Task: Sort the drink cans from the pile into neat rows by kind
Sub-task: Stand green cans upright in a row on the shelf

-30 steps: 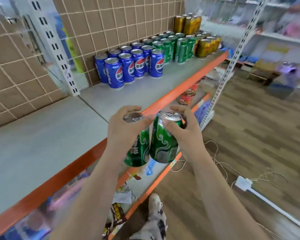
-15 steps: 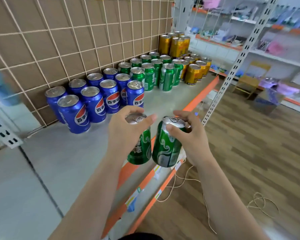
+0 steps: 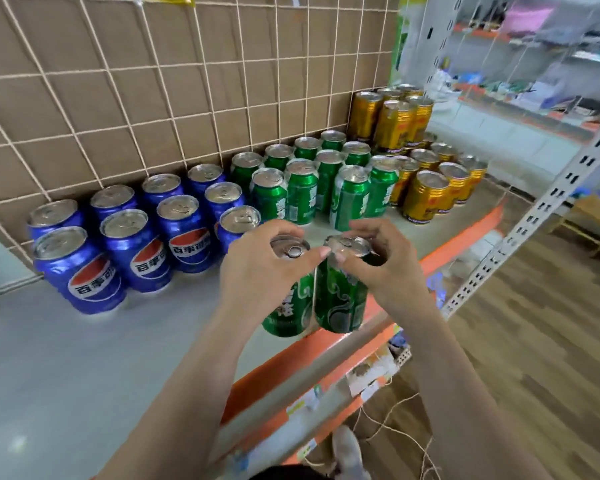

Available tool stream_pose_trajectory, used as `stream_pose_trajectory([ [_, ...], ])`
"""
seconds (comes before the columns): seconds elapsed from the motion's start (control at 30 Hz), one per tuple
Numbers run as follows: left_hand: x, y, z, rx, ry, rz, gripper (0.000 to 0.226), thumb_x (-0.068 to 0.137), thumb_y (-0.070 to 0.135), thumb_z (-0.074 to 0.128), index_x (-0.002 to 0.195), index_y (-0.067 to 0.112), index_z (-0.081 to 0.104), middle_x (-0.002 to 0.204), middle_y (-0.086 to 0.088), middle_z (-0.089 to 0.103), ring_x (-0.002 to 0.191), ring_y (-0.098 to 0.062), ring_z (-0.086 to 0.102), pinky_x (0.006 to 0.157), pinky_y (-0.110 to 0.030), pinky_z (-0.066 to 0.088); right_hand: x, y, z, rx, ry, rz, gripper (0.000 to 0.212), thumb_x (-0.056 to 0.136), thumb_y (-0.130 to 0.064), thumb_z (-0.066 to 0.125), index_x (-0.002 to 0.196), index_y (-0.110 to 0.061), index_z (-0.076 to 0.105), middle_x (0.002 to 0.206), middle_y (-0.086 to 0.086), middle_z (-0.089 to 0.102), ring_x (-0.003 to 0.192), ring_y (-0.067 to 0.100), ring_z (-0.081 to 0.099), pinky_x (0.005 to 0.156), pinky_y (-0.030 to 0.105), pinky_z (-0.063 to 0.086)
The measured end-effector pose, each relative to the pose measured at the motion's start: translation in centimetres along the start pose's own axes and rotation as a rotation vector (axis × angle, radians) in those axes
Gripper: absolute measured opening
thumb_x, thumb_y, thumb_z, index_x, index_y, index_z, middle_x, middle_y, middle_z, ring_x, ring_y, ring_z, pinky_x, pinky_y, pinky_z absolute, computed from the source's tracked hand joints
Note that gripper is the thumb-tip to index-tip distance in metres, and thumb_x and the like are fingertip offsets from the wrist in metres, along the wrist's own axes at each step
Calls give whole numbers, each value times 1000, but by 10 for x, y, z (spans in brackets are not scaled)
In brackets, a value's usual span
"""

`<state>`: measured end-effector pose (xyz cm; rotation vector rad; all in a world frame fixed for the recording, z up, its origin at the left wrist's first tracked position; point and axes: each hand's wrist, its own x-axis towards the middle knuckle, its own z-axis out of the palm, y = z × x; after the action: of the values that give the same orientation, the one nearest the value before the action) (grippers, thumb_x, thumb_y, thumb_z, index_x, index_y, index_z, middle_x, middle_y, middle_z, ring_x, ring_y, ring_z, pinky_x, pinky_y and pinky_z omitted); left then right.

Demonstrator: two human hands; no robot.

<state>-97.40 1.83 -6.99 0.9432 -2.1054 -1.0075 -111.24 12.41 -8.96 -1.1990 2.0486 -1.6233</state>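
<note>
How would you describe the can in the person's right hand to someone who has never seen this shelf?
Find the grey shelf with the orange front edge and rows of cans. Near that edge the left hand and right hand each hold a green can; yours is the right hand's can. It shows pale swirls, while the left hand's can beside it shows white lettering.

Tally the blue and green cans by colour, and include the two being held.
Blue cans: 9
Green cans standing on the shelf: 10
Held green cans, one in the left hand, one in the right hand: 2
Total: 21
</note>
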Motion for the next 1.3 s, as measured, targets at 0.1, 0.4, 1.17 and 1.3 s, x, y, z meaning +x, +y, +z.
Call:
stream_pose_trajectory([
  [0.1,17,13,26,16,91,-52,32,66,56,71,89,35,63,83,24,63,83,6,61,77,-26,53,45,19,-19,-72,-147,-99,39,69,-29,80,96,-40,54,99,-11,63,96,9,59,86,24,47],
  [0.4,50,32,60,275,339,-251,37,73,51,71,101,26,67,97,10,68,89,-8,61,73,-31,51,139,27,-36,-262,-524,-384,47,65,-50,74,105,-34,55,97,-27,54,99,4,50,94,42,40],
  [1.17,90,27,61,602,74,-268,51,88,49,53,134,28,47,134,-2,46,122,-24,43,100,-41,39,205,29,-21,-479,-846,-517,52,73,-43,74,115,-23,51,111,-5,49,104,14,44,86,30,39],
  [1.3,87,34,46,661,-95,-243,59,84,28,65,138,33,41,143,6,41,128,-19,41,115,-46,19,202,31,-15,-533,-768,-497,58,70,-47,75,116,-21,49,114,-1,49,106,15,43,86,30,38],
])
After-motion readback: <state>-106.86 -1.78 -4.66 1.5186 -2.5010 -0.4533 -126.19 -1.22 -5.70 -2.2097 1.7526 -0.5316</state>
